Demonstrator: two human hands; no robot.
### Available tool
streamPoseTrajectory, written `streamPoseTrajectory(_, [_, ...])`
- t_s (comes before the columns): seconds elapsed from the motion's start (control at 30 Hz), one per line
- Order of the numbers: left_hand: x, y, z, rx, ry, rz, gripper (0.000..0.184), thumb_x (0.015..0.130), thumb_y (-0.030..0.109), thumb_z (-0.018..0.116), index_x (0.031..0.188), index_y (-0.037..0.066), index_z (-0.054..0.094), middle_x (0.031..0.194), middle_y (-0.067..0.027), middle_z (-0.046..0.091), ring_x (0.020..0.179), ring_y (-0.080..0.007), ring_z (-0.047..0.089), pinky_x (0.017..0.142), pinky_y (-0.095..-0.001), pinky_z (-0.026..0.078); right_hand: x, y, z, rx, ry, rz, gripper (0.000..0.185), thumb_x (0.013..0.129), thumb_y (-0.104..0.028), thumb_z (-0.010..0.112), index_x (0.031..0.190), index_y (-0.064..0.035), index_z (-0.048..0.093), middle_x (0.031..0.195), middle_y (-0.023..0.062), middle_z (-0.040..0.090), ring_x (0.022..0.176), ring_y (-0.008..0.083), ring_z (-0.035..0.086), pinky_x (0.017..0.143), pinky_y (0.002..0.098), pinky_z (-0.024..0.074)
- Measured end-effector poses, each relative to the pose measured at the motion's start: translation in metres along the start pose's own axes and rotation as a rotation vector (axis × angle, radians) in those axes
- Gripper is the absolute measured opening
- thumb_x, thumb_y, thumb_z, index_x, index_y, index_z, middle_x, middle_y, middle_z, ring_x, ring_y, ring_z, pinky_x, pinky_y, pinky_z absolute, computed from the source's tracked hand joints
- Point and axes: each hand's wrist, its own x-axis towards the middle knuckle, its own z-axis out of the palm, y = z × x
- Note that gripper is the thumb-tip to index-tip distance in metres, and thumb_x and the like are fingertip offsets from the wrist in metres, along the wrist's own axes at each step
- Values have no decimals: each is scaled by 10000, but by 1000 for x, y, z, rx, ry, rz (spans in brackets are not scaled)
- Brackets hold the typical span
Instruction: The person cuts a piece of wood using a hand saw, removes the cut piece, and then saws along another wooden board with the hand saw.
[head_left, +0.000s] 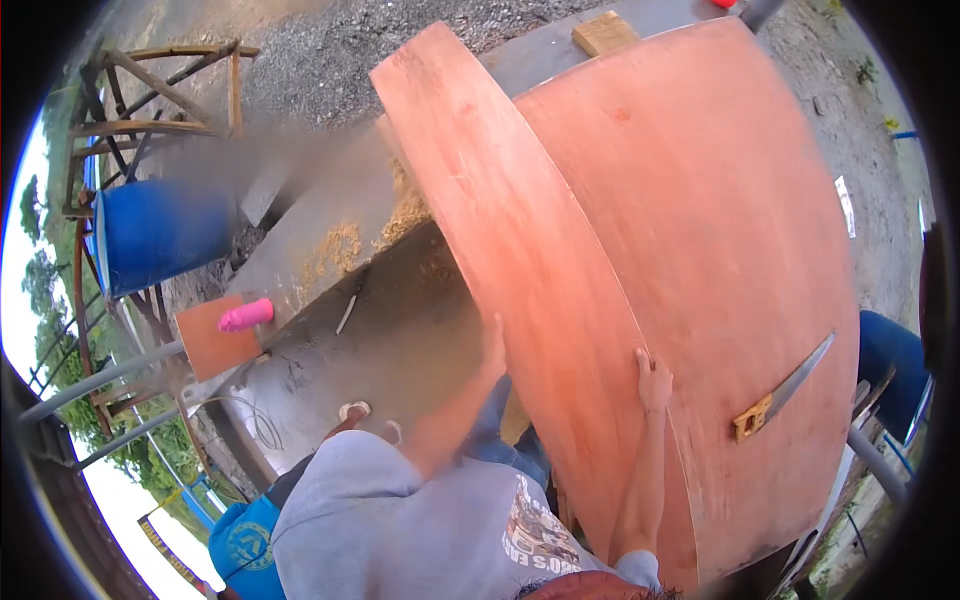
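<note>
Gravel [320, 70] beyond, wooden strip [530, 250] between grips [494, 352] [655, 385]

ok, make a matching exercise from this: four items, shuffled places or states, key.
1. Handsaw
2. Pink item
3. Narrow board
4. Wood block

A. On a small square panel
B. Past the far edge of the wide sheet
C. Lying on the wide sheet
D. Left hand and right hand at its edges

1-C; 2-A; 3-D; 4-B
</note>
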Motion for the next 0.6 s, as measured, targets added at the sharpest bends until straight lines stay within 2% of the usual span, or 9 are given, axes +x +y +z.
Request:
streamPoseTrajectory(0.13, [67,65,15,108,-1,79,678,1042,465,509,1498,-20,377,1499,-168,472,1346,-284,491,1125,-414,400,62,-48,51,15,47,-19,593,939,-536,634,924,54,695,867,275,681,839,437,662,750,490,499])
streamPoseTrajectory(0.23, [128,85,21,218,159,152,699,1032,485,507,1408,-102,464,1376,-228,570,1241,-312,568,1056,-414,437,105,-80,82,77,67,-65,550,934,-494,661,1006,51,679,970,278,688,936,432,659,812,489,502])
streamPoseTrajectory(0.3, [161,97,22,255,196,118,763,1013,526,516,1423,-112,436,1400,-250,543,1270,-339,548,1074,-423,426,127,-91,98,136,67,-58,513,931,-456,680,1086,33,654,1078,276,681,1036,425,647,866,498,495])
streamPoseTrajectory(0.43, [210,103,17,364,263,40,930,967,618,528,1477,-133,327,1506,-293,414,1386,-387,438,1140,-445,368,154,-112,112,110,65,-55,449,929,-396,700,1065,26,629,1033,263,693,977,403,668,843,464,510])
streamPoseTrajectory(0.53, [193,139,51,470,395,-132,843,1017,539,508,1531,-77,250,1543,-233,388,1383,-340,446,1151,-480,366,163,-116,112,105,58,-81,433,934,-386,695,1054,24,622,1026,258,692,989,401,667,853,458,513])
streamPoseTrajectory(0.6, [214,119,34,403,399,-136,888,1004,566,516,1539,-76,215,1565,-238,344,1395,-351,429,1156,-487,362,166,-110,116,83,66,-118,426,935,-376,695,1064,25,624,1024,255,692,996,398,667,858,455,514])
